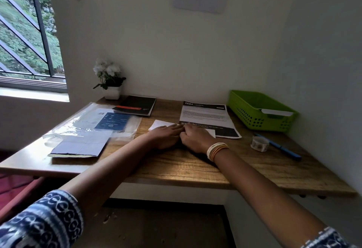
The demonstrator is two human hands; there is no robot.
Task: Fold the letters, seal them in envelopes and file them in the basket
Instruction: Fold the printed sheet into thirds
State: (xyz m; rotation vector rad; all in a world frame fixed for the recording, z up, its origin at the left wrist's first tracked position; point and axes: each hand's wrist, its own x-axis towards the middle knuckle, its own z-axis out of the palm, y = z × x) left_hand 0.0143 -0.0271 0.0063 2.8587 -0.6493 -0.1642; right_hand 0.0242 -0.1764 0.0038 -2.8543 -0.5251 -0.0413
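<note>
A white folded paper or envelope (162, 124) lies on the wooden desk (176, 167), mostly covered by both hands. My left hand (166, 137) lies flat on it with fingers stretched forward. My right hand (194, 138), with bangles at the wrist, has its fingers curled down on the paper's right part; whether it pinches an edge is hidden. A printed letter (205, 118) with dark header and footer lies just behind the hands. The green plastic basket (246, 108) stands at the back right with a white envelope (278, 112) inside.
A tape roll (259, 144) and a blue pen (280, 148) lie right of the hands. At left lie a clear plastic sleeve with a blue sheet (109, 122), a grey booklet (80, 148), a black notebook (137, 105) and a potted white flower (110, 83).
</note>
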